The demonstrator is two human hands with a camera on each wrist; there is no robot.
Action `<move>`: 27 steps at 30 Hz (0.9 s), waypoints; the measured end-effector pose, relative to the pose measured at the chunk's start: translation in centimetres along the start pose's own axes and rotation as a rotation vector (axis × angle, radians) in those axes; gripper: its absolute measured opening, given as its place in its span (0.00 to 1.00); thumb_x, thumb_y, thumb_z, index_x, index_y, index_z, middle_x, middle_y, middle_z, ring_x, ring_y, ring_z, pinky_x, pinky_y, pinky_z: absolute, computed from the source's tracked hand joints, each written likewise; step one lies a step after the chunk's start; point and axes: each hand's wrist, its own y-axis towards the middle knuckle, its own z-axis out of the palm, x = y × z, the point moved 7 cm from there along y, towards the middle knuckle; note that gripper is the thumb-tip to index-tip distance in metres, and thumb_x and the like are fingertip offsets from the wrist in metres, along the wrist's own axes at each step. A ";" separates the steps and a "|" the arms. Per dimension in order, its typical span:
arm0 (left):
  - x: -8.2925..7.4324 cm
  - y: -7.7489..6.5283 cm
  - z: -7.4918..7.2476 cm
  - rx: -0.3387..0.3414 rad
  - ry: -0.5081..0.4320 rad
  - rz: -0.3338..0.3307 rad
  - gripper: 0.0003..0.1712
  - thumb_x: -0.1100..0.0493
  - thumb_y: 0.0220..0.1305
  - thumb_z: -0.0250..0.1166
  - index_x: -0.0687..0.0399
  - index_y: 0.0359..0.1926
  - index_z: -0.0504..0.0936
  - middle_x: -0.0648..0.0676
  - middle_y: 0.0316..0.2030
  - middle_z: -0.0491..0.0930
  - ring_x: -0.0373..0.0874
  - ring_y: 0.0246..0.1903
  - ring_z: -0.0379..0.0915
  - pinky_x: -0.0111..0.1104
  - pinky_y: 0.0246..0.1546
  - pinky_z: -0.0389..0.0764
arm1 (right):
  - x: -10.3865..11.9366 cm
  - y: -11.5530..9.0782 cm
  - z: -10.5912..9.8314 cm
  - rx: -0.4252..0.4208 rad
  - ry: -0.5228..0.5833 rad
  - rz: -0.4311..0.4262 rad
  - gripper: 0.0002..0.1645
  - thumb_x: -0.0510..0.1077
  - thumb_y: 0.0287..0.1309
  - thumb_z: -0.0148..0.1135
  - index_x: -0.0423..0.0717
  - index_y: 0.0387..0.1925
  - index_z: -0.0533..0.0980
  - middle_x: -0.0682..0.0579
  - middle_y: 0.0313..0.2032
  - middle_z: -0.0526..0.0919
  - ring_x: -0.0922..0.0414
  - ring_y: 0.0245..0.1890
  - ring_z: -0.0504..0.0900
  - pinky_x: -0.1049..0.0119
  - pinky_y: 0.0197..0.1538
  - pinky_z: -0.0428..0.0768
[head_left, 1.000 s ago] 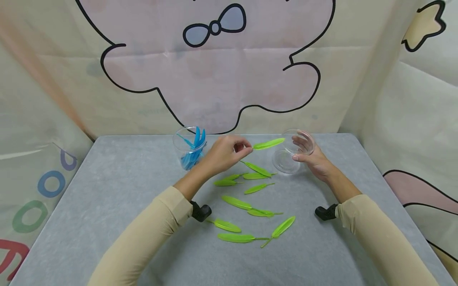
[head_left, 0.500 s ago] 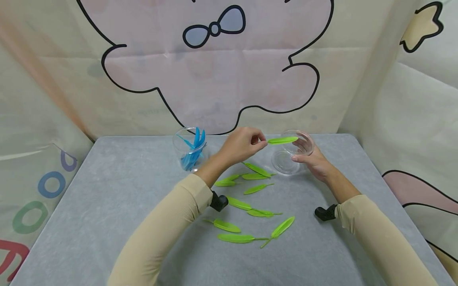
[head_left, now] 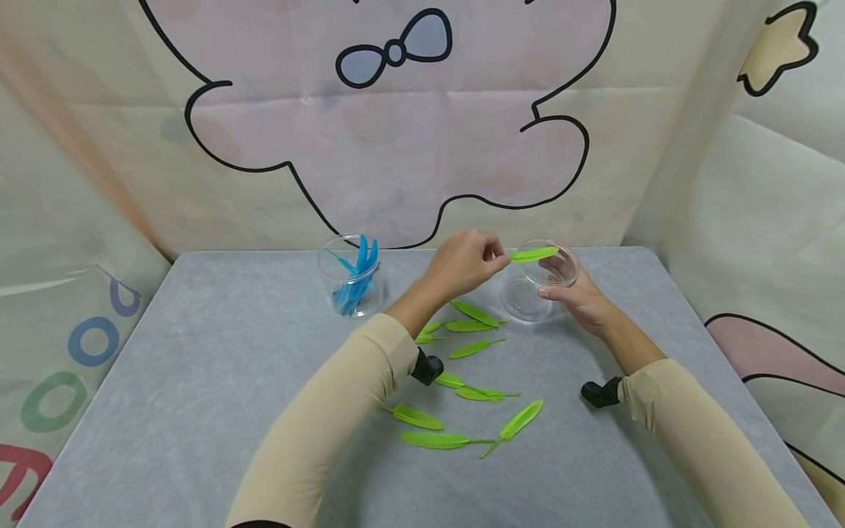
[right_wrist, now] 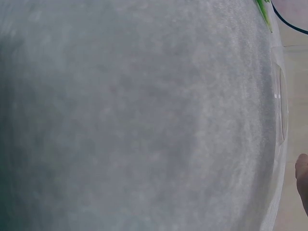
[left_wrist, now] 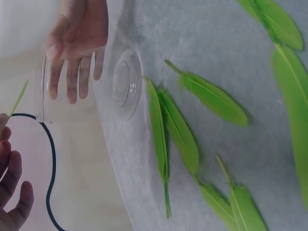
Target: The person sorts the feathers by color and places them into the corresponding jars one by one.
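In the head view my left hand [head_left: 465, 262] pinches one end of a bright green feather [head_left: 533, 254]. The feather's other end lies over the mouth of a clear plastic cup [head_left: 526, 299]. My right hand [head_left: 579, 292] grips that cup near its rim, fingers on the far side and thumb on the near side. From the left wrist, the pinched feather [left_wrist: 20, 98] shows at the left edge, apart from the cup's rim. The right wrist view catches only my right thumb [right_wrist: 302, 175] and a bit of the cup. Several green feathers [head_left: 436, 440] lie below my hands.
A second clear cup [head_left: 326, 275] holding blue feathers [head_left: 356, 282] stands at the far left of my left hand. The grey-covered table [head_left: 218, 367] ends at a back edge just behind both cups. A printed cloth [head_left: 396, 132] hangs behind it.
My left hand has carried the green feather rightward from beside the cup to over its mouth. My right hand and the cup have stayed in place.
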 end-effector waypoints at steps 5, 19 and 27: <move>-0.2 0.5 0.3 -0.008 0.035 -0.016 0.09 0.51 0.68 0.65 0.48 0.34 0.87 0.43 0.25 0.78 0.37 0.24 0.70 0.27 0.25 0.70 | 0.0 0.0 -0.1 0.002 -0.001 -0.002 0.59 0.24 0.54 0.62 0.49 0.77 0.40 0.50 0.70 0.56 0.51 0.72 0.51 0.45 0.74 0.34; -1.0 2.0 2.0 0.009 0.157 -0.045 0.10 0.49 0.68 0.65 0.45 0.32 0.86 0.40 0.26 0.78 0.35 0.26 0.72 0.28 0.24 0.72 | 0.1 -0.1 -0.1 -0.007 -0.028 0.008 0.55 0.25 0.56 0.63 0.53 0.76 0.45 0.49 0.72 0.55 0.52 0.73 0.52 0.45 0.75 0.35; -1.7 2.7 2.8 0.004 0.142 -0.043 0.09 0.50 0.68 0.65 0.45 0.33 0.87 0.40 0.27 0.79 0.36 0.26 0.72 0.28 0.24 0.72 | 0.1 -0.1 -0.1 -0.006 -0.031 0.005 0.54 0.26 0.56 0.62 0.50 0.76 0.45 0.47 0.72 0.55 0.50 0.75 0.49 0.45 0.75 0.34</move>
